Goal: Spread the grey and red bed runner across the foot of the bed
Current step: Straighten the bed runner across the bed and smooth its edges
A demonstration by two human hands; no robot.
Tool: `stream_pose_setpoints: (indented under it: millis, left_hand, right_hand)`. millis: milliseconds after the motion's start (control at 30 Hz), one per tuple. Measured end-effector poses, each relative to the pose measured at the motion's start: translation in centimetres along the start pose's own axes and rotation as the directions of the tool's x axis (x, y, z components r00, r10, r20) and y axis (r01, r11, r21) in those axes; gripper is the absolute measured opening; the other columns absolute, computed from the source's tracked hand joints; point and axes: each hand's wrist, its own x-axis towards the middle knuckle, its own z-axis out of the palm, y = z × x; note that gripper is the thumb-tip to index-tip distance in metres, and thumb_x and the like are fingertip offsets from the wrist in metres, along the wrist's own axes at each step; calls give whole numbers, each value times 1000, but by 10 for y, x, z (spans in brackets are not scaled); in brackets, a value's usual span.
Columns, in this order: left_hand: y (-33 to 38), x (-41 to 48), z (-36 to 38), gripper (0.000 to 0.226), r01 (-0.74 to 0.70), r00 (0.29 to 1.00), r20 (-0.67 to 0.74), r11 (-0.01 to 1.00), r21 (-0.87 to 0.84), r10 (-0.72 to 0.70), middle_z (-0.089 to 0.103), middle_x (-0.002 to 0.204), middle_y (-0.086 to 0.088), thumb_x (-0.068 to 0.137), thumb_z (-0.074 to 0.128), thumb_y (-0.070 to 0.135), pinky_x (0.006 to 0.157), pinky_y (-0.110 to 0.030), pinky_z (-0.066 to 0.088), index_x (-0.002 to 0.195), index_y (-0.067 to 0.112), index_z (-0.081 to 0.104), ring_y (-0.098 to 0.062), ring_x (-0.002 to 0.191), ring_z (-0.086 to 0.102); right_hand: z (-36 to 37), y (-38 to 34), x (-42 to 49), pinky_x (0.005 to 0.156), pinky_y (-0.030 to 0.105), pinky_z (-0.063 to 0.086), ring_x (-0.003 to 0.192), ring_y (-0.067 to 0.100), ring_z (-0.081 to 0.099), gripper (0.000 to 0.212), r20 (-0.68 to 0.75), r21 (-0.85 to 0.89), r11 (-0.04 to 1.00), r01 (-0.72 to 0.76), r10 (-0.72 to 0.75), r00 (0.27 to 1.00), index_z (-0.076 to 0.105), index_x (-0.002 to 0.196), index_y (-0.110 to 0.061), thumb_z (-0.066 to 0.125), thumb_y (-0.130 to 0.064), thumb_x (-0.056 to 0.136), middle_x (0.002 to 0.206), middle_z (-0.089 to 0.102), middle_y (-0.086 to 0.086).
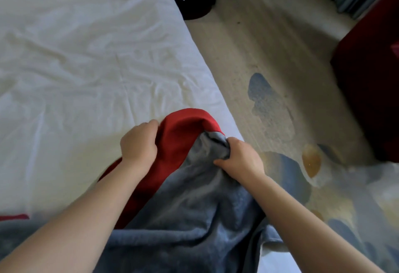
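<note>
Left hand [138,141] gripping red edge, right hand [239,157] bunching grey of bed runner [194,197]; pull apart evenly, square to bed [86,56] edge.

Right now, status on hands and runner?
Both gripping: left hand red side, right hand grey. Grey-red runner bunched at bed edge. No obstruction visible.

bed runner [194,218] cut off at bottom edge, fingertips buried in folds

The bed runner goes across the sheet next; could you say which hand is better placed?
Probably the left hand: it grips the bed runner over the sheet; the right hand holds it at the sheet's edge.
</note>
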Motion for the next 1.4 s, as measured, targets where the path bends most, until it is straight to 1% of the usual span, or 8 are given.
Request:
stream_pose_setpoints:
  millis: [300,433,567,700,900,1167,1300,1400]
  left_hand:
    - [72,77,-40,38,-262,951,-117,946,191,287,62,102,-11,81,48,-5,63,-37,38,111,14,57,-34,96,57]
    - [109,75,-45,54,-457,880,-108,886,76,463,55,126,-8,79,46,-7,84,-44,46,125,17,55,-30,115,49]
    - [127,55,-32,45,-731,674,206,682,41,710,57,131,0,88,44,15,93,-36,43,129,30,53,-23,120,51]
    - [124,48,-20,60,-743,578,512,669,8,635,59,125,8,82,57,34,75,-28,42,138,40,37,-17,113,56]
    - [118,44,-24,64,-804,455,719,590,76,526,56,125,10,71,69,35,70,-29,42,130,39,46,-17,112,55]
    - [125,55,-55,19,-667,744,113,725,171,658,67,95,-5,78,55,21,65,-34,38,92,19,67,-32,91,60]
    - [136,61,-67,4,-627,680,-322,750,211,659,62,65,-12,68,61,6,52,-32,29,67,8,64,-33,61,57]
    - [126,65,-58,11,-562,766,-132,756,335,629,63,76,-13,72,58,5,58,-33,29,75,11,66,-35,73,59]
  right_hand:
    - [-25,20,0,60,29,34,85,33,61,18,-259,19,990,-143,143,955,53,90,-13,57,-28,81,90,64,10]
    - [-4,-11,-38,70,35,46,85,32,59,25,89,31,967,254,-256,963,49,89,-16,57,-34,74,92,60,8]
    - [-19,1,-26,72,32,47,79,21,59,14,91,334,937,105,-143,986,66,82,-17,53,-20,85,83,68,2]
    - [-24,30,-11,79,28,44,105,18,57,42,10,138,980,-144,144,990,56,120,-27,57,-20,79,115,61,-2]
    - [-7,29,-25,67,26,45,84,16,62,27,59,241,967,-81,69,996,65,97,-27,67,-29,70,84,66,-7]
    - [-66,17,-6,61,33,46,81,24,58,30,-400,200,979,40,45,916,66,88,-24,57,-2,71,83,63,-1]
    - [-84,10,9,65,33,40,88,26,51,31,-715,78,981,178,-69,695,66,89,-16,58,3,67,88,60,3]
    - [-61,8,20,76,39,47,101,27,52,43,-422,65,975,211,-165,891,65,109,-18,53,2,73,105,61,6]
